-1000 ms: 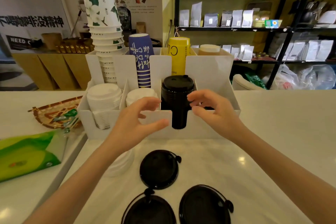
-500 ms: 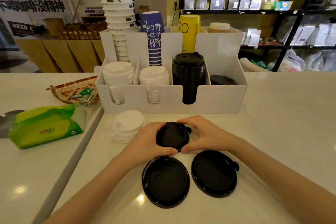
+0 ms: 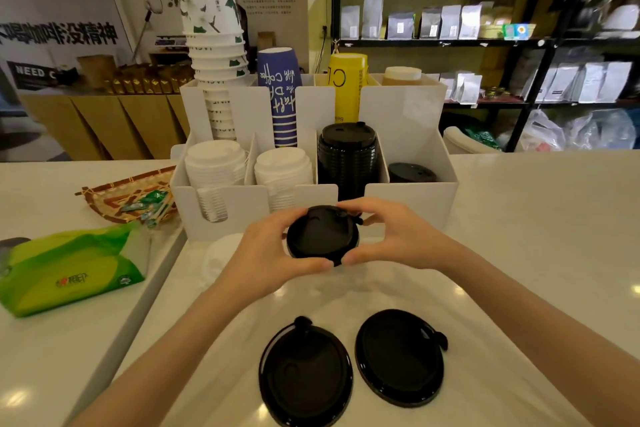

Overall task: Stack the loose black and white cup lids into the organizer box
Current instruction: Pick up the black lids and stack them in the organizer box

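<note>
A small black lid (image 3: 320,236) is held above the counter between my left hand (image 3: 268,253) and my right hand (image 3: 394,239), just in front of the white organizer box (image 3: 412,198). Inside the box stand two stacks of white lids (image 3: 214,163) (image 3: 282,166), a tall stack of black lids (image 3: 346,152) and a low black lid (image 3: 410,173) in the right compartment. Two larger black lids (image 3: 304,374) (image 3: 400,357) lie flat on the counter near me. A loose stack of white lids (image 3: 221,253) sits partly hidden behind my left hand.
Paper cup stacks (image 3: 216,45) (image 3: 280,94) (image 3: 346,83) stand in the box's rear slots. A woven tray (image 3: 117,194) and a green tissue pack (image 3: 69,270) lie on the left counter. Shelves of bags (image 3: 485,21) fill the background.
My hands came down from the black stack in the box, closed on the small black lid on the counter, and have lifted it toward the box.
</note>
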A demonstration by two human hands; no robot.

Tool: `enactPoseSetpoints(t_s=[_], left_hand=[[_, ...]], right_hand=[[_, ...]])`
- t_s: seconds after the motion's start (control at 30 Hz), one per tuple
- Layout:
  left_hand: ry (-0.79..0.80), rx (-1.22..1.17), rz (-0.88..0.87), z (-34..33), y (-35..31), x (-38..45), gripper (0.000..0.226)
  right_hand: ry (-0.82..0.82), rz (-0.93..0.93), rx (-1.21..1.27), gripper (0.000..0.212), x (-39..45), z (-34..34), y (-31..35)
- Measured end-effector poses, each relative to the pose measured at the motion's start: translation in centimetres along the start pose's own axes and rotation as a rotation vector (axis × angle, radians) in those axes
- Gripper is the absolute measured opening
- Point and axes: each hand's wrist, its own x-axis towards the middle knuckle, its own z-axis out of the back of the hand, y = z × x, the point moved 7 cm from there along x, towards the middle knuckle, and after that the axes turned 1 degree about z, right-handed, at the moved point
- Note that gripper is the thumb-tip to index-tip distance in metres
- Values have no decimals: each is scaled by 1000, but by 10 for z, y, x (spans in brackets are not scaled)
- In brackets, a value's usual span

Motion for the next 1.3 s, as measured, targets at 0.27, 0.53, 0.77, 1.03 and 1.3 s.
enactPoseSetpoints(t_s=[0.27, 0.53, 0.77, 1.03, 1.3], left_hand=[[-195, 17, -92, 35, -44, 57, 67], [-272, 39, -84, 42, -60, 112, 68], [-233, 74, -58, 24, -54, 135, 60], [-249, 105, -18, 16, -43, 141, 61], [-257, 112, -15, 10, -35, 135, 65]], right_hand=[[-165, 76, 226, 58, 23, 71, 17], [-223, 68, 220, 59, 66, 112, 1], [-178, 43, 250, 55, 86, 108, -25], [-154, 18, 336, 55, 90, 95, -36], [-164, 24, 311, 50, 84, 91, -37]])
